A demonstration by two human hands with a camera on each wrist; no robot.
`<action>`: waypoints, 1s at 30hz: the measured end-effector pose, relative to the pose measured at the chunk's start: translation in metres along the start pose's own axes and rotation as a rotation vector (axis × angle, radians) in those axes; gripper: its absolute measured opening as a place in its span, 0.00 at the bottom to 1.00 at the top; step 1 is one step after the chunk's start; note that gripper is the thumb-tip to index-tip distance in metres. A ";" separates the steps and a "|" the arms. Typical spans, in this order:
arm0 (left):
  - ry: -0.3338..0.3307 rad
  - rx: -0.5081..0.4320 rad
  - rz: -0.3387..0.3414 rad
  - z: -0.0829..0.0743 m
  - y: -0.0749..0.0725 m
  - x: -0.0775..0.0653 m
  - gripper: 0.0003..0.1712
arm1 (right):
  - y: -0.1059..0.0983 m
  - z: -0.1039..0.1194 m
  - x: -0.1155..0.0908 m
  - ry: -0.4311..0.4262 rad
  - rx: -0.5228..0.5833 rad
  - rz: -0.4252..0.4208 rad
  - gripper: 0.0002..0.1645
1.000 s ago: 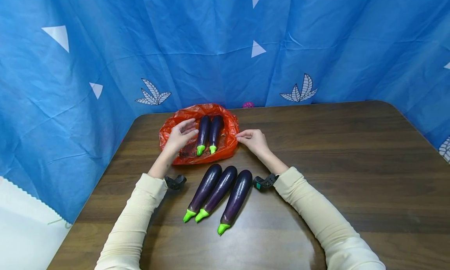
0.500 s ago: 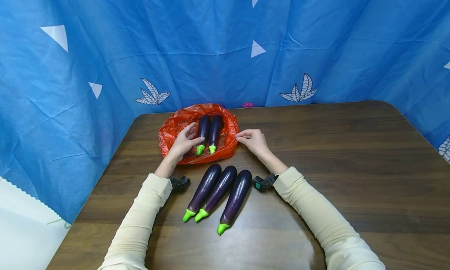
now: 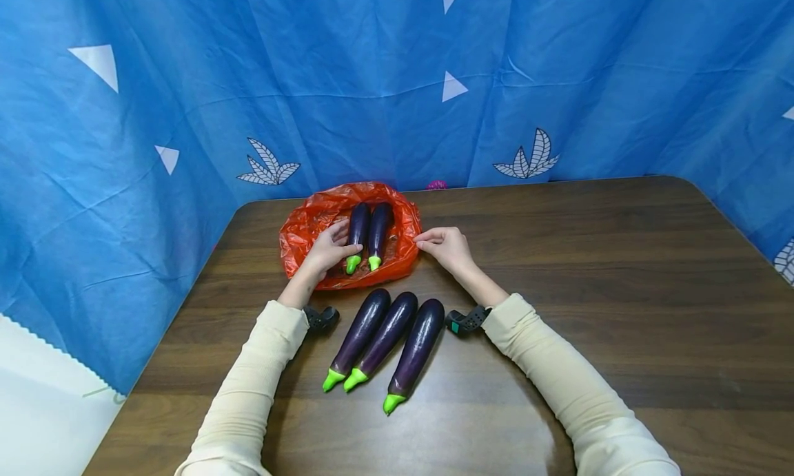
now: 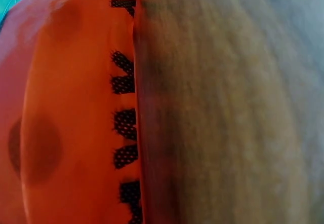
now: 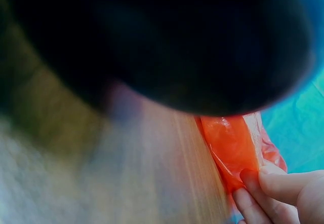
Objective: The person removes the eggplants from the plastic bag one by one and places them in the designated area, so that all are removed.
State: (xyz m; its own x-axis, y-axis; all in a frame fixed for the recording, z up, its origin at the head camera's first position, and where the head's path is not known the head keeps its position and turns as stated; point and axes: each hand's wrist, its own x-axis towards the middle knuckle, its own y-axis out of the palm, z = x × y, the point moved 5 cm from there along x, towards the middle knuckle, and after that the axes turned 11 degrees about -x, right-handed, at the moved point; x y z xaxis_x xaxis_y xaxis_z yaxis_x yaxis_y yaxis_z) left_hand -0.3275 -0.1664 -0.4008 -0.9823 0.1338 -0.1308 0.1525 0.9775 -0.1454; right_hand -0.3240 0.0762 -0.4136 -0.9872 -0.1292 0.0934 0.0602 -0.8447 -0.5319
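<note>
In the head view, a red plastic bag [image 3: 301, 236] lies spread wide at the back of the table, with two dark purple eggplants inside. My left hand [image 3: 327, 250] reaches over the bag's near left side and holds the left eggplant [image 3: 358, 222], thumb across its lower part, fingers along its left side. Right beside it lies the other eggplant [image 3: 379, 226]. The bag's right rim is pinched between the thumb and fingers of my right hand [image 3: 448, 246]; the right wrist view shows the red film [image 5: 230, 148] at those fingertips.
Three more eggplants [image 3: 418, 348] lie side by side on the wooden table [image 3: 589, 276], green stem ends toward me. A blue patterned curtain [image 3: 384, 83] hangs behind the table. The left wrist view shows the bag's printed side [image 4: 76, 97] close up.
My left hand has moved right and slightly nearer, from beside the left eggplant onto it, thumb now across it. The right hand stays at the bag's rim.
</note>
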 end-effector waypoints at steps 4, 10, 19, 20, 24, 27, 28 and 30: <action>-0.007 0.004 -0.012 -0.001 0.000 -0.001 0.39 | 0.000 0.000 0.000 -0.001 0.000 -0.002 0.08; -0.016 -0.014 -0.033 0.000 -0.003 -0.003 0.38 | 0.000 -0.001 0.000 0.006 -0.006 -0.002 0.08; -0.027 -0.063 -0.061 -0.001 -0.009 -0.010 0.37 | 0.000 0.000 0.000 -0.007 0.001 -0.001 0.08; -0.022 -0.068 -0.063 -0.001 -0.009 -0.010 0.37 | 0.000 0.000 0.000 -0.009 0.001 -0.001 0.08; -0.006 -0.091 -0.068 -0.005 -0.011 -0.016 0.37 | 0.000 0.000 0.000 -0.015 0.001 0.002 0.08; 0.003 -0.106 -0.065 -0.008 -0.012 -0.021 0.36 | 0.000 0.000 0.000 -0.013 0.000 0.001 0.08; 0.004 -0.113 -0.062 -0.009 -0.013 -0.023 0.36 | 0.000 0.000 0.000 -0.012 -0.001 0.002 0.09; 0.003 -0.121 -0.055 -0.010 -0.014 -0.027 0.36 | 0.000 0.000 0.000 -0.011 0.000 0.003 0.09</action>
State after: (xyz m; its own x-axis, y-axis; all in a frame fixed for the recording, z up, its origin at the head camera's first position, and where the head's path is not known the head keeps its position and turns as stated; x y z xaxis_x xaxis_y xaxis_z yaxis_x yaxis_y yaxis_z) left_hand -0.3045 -0.1820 -0.3851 -0.9892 0.0799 -0.1228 0.0845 0.9959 -0.0331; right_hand -0.3243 0.0760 -0.4137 -0.9853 -0.1372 0.1014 0.0628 -0.8441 -0.5325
